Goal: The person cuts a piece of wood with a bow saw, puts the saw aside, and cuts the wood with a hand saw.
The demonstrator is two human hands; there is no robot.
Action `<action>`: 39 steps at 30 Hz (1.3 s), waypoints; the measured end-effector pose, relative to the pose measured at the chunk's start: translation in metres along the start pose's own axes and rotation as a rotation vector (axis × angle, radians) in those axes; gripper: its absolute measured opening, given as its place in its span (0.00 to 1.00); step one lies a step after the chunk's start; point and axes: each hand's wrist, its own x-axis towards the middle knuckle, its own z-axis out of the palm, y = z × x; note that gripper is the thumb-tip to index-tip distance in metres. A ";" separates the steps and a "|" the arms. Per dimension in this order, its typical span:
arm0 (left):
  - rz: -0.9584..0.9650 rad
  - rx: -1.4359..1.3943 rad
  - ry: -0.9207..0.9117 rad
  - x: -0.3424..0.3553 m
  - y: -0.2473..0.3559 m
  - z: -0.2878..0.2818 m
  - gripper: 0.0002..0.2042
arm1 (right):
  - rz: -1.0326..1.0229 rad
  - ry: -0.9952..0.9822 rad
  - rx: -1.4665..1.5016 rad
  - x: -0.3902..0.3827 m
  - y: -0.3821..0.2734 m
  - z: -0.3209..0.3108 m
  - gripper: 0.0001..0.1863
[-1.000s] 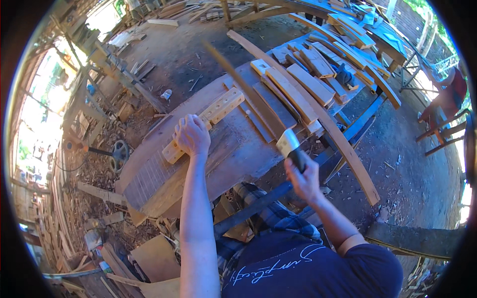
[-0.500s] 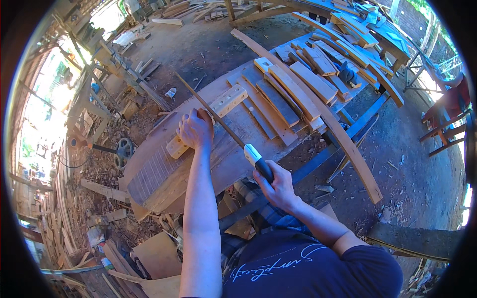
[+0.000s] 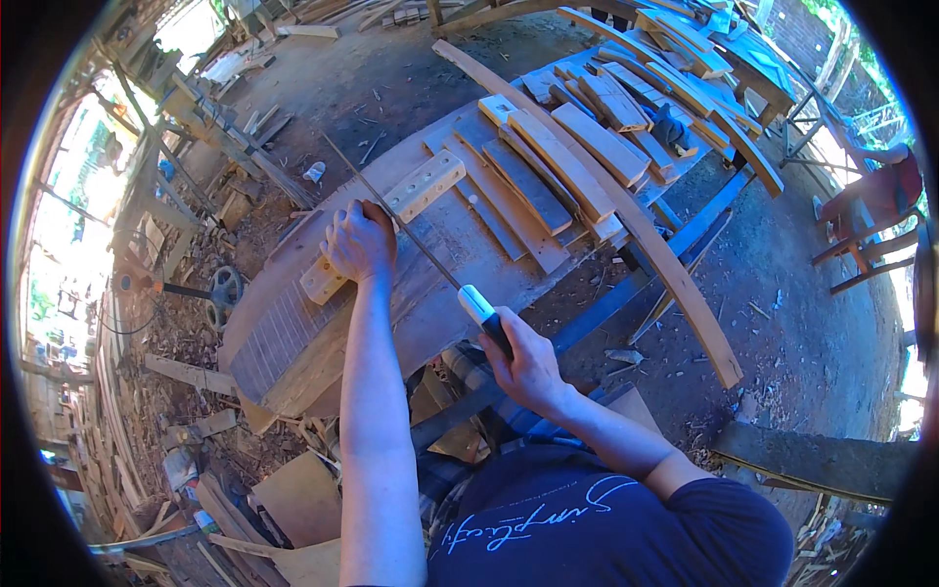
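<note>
Wooden block (image 3: 427, 186), rectangular, round-holed, thin-bladed metal saw (image 3: 430, 256)

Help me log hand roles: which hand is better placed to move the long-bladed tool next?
The right hand, probably: it grips the long-bladed tool; the left hand is on the pale wooden block.

Left fingers (image 3: 337, 240) hide middle of drilled block (image 3: 428, 186).

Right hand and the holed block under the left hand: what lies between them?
In the head view, the tool's white handle end and its blade, with tabletop below the blade.
</note>
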 end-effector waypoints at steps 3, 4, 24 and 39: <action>0.036 -0.043 -0.037 0.000 -0.002 -0.001 0.13 | -0.063 0.030 -0.015 -0.002 -0.003 -0.013 0.18; 0.015 -0.020 -0.038 -0.001 0.001 -0.001 0.13 | -0.058 0.044 -0.043 0.001 -0.006 -0.013 0.18; 0.054 -0.038 -0.044 0.004 0.005 0.005 0.12 | -0.091 0.043 -0.087 0.031 -0.006 0.010 0.17; -0.011 -0.012 0.017 0.001 0.007 0.003 0.11 | -0.044 0.064 0.014 0.010 0.001 -0.003 0.19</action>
